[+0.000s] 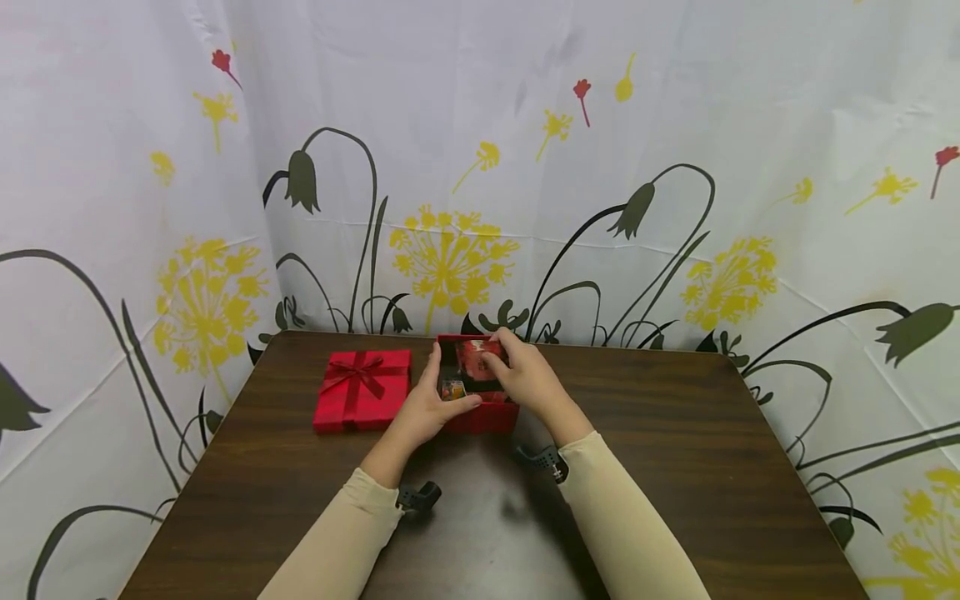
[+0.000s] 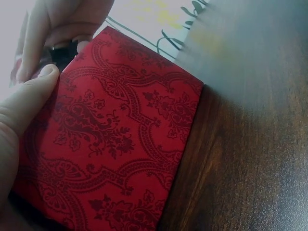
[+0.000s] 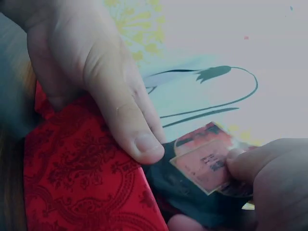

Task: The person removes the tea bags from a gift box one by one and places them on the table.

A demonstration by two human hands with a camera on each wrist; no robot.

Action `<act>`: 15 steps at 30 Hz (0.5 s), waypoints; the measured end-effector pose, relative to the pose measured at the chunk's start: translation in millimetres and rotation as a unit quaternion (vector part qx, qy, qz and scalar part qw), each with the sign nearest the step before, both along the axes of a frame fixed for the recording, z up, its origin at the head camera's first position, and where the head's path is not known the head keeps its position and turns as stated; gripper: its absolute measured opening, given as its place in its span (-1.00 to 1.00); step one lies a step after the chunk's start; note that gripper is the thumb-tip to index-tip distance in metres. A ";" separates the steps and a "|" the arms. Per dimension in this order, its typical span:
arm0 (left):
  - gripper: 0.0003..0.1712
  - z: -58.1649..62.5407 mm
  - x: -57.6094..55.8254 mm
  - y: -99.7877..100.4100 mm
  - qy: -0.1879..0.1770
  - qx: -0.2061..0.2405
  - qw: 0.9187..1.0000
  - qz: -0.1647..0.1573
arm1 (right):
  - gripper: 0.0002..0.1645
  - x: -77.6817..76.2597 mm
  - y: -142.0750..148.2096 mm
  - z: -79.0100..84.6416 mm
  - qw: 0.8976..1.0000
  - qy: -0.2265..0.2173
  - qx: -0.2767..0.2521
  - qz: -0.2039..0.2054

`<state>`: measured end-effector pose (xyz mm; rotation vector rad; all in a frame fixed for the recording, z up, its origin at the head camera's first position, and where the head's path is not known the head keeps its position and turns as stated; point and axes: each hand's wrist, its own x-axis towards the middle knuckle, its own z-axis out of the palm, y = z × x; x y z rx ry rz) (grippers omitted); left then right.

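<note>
A red box (image 1: 480, 419) with a dark patterned print stands uncovered near the table's back edge. My left hand (image 1: 425, 406) grips its near left corner, the thumb (image 3: 144, 144) lying along the rim. Over the box, my right hand (image 1: 532, 379) pinches a flat red packet (image 1: 474, 360) with a lighter square label (image 3: 204, 166); its thumb lies on the packet's face. Black lining or filling (image 3: 187, 199) shows under the packet. A small clear packet with orange contents (image 1: 453, 389) lies inside at the left. The rest of the contents is hidden by the hands.
A red lid (image 1: 330, 414) with a ribbon bow (image 1: 360, 371) lies on the brown wooden table (image 1: 660, 450), left of the box. Behind the table hangs a white curtain (image 1: 465, 100) with a flower print. Dark straps (image 1: 420, 497) are on both wrists.
</note>
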<state>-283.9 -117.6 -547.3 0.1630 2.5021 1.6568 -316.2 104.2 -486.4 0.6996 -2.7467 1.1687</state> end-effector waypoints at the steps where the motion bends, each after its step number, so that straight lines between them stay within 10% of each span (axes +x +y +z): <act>1: 0.51 0.0 -0.3 -0.1 0.002 0.000 1.000 -0.001 | -0.82 1.7 1.7 0.2 1.000 0.004 -0.006 0.001; 15: 0.62 -1.4 -0.4 -1.0 0.009 -0.007 1.000 -0.006 | -0.81 31.9 21.2 1.4 0.991 0.018 -0.126 0.040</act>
